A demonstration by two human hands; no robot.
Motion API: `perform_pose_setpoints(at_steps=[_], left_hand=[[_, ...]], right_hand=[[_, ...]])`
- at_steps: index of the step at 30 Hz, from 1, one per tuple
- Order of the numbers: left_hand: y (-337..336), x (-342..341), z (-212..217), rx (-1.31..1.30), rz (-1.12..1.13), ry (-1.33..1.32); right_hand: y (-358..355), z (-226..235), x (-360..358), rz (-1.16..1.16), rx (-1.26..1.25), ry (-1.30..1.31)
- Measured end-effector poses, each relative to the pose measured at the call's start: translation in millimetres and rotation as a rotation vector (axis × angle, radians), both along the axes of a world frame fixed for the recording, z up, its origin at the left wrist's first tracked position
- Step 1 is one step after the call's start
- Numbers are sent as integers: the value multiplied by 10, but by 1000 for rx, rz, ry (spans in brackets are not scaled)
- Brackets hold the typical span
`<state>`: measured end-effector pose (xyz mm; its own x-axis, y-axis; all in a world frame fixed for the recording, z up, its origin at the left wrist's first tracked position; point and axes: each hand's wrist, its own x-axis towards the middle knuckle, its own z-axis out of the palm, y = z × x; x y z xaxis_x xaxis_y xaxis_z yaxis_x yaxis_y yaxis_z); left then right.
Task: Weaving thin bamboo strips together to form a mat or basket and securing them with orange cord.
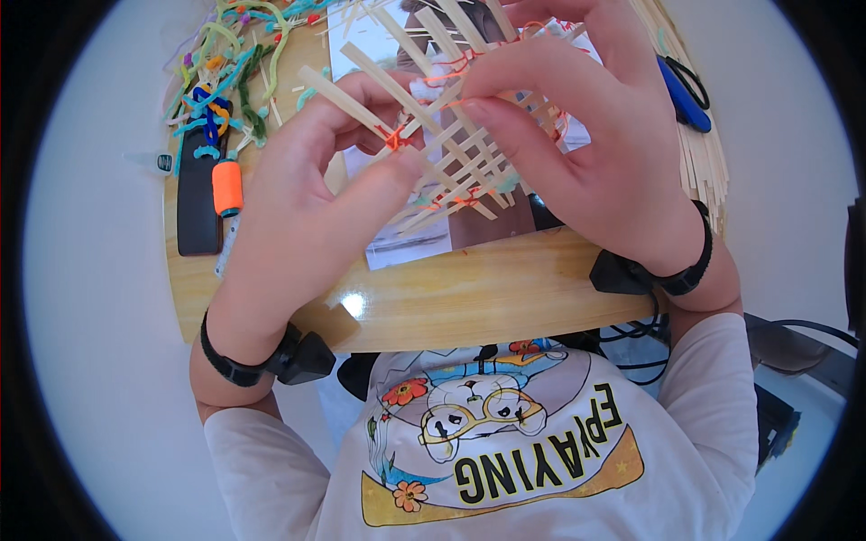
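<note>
1. Over the wooden table (469,293), between both of my hands, sits the woven lattice (478,167) of pale flat strips, tilted above a printed sheet (397,254); whether its lower edge touches the paper, I cannot tell.

2. My left hand (298,198) is clamped on its left corner, thumb in front by a knot of orange thread (394,139), the other fingers curled behind and partly hidden.

3. My right hand (622,153) reaches across the upper right part. Thumb and forefinger tips come close together beside more of the orange thread, but I cannot tell whether they are closed on it.

4. I judge the piece very light; its weight should hardly trouble me. Thin and springy, each strip would likely bend a little, then split or crack if I forced it sharply.

5. Smooth faces probably let the strips slide over one another, so the open weave could skew under a sideways pull. The soft thread looks like what binds the edges, and a hard tug might loosen it or cut into my skin.

6. Best grip, I think: flat between thumb and finger where strips cross, close to a tied knot. The long free ends along the top would lever and snap, so I would leave those alone.
</note>
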<state>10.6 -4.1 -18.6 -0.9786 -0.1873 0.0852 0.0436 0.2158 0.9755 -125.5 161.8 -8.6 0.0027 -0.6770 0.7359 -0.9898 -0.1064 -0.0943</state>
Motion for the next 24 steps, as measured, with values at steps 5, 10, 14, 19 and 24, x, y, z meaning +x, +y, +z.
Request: perform_pose_setpoints(at_steps=[5, 10, 14, 19, 24], left_hand=[[50, 2, 21, -70, 72, -7], [63, -8, 1, -90, 84, 57], [65, 8, -3, -93, 86, 83], [82, 24, -6, -129, 105, 50], [90, 36, 7, -140, 114, 71]], right_hand=[[-25, -37, 15, 3, -13, 16], [-42, -59, 30, 5, -25, 26], [-58, -83, 30, 6, -30, 29], [-52, -84, 32, 3, -44, 33], [-67, -97, 29, 11, -57, 34]])
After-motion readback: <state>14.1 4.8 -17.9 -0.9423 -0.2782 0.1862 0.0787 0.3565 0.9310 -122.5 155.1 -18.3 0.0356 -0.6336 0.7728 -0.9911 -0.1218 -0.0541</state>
